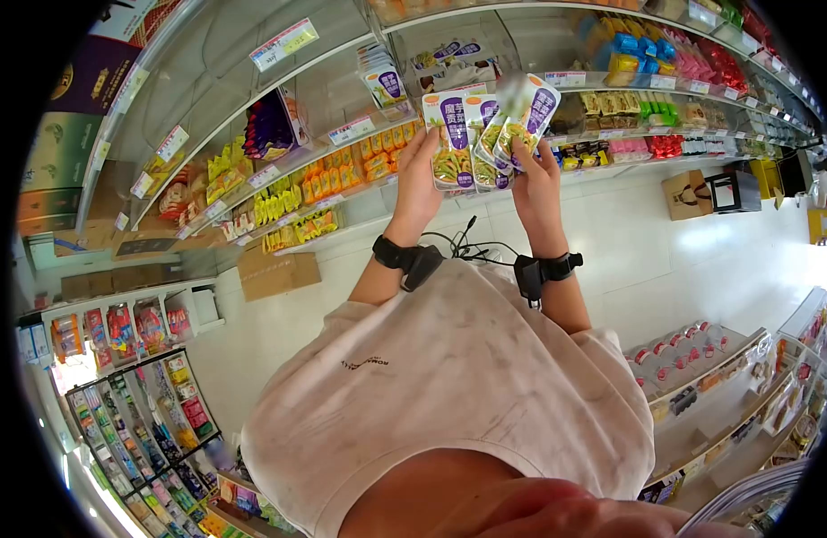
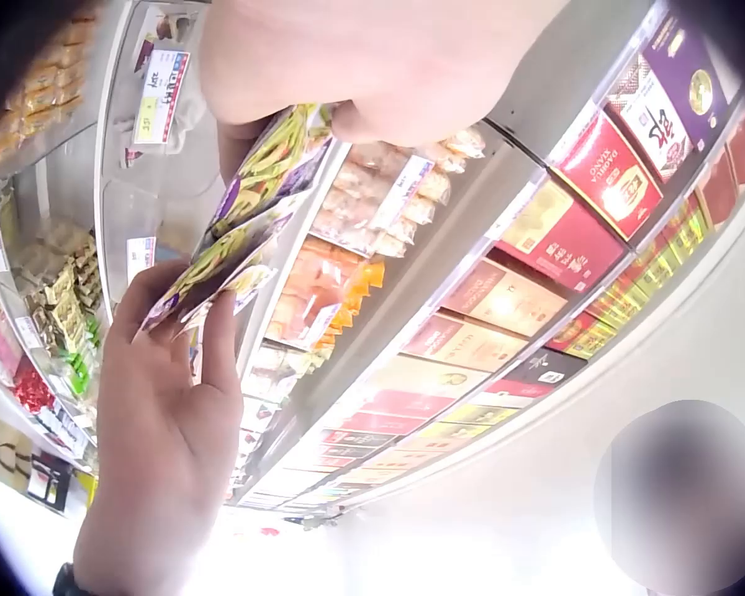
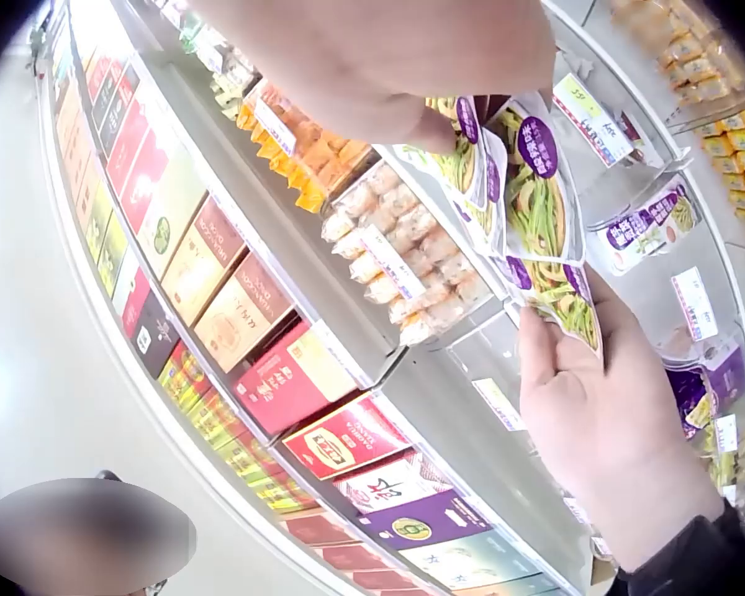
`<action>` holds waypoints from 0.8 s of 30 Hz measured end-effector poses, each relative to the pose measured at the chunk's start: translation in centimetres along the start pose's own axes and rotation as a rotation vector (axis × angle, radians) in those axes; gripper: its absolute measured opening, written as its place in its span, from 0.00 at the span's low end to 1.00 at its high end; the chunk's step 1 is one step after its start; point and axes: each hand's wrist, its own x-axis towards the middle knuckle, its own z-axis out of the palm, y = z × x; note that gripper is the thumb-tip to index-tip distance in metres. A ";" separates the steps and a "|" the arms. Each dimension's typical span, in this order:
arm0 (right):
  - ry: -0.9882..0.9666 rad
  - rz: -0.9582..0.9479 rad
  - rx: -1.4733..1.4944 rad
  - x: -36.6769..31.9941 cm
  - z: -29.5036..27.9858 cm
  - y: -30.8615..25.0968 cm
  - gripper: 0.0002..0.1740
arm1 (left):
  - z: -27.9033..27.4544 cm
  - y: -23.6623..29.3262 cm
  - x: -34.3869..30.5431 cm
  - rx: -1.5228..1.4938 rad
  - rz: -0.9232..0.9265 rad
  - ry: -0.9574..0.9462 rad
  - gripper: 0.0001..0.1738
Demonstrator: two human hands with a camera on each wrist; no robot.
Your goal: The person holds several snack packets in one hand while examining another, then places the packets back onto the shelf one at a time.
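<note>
In front of the shelf, several flat white-and-purple snack packets with green food pictures are fanned out between both hands. My left hand (image 1: 417, 186) pinches the leftmost packet (image 1: 451, 139) along its side, thumb on the front. On the other side, my right hand (image 1: 538, 195) grips overlapping packets (image 1: 530, 112) that lean to the right, its thumb over their fronts. From the right wrist, the fanned packets (image 3: 537, 193) show their printed faces. The left wrist view catches them nearly edge-on, with the right hand (image 2: 174, 416) at their lower end.
Matching packets (image 1: 384, 83) stand upright on the shelf to the left of those held. A clear bin (image 1: 422, 82) behind holds more, lying flat. Orange snack packs (image 1: 326, 179) fill the lower shelf. A cardboard box (image 1: 277, 272) sits on the floor; bottles (image 1: 678, 354) stand behind at right.
</note>
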 end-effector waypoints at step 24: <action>-0.212 0.056 -0.441 2.1 15.1 13.9 0.15 | -13.7 10.3 2.7 -0.025 0.081 0.019 0.19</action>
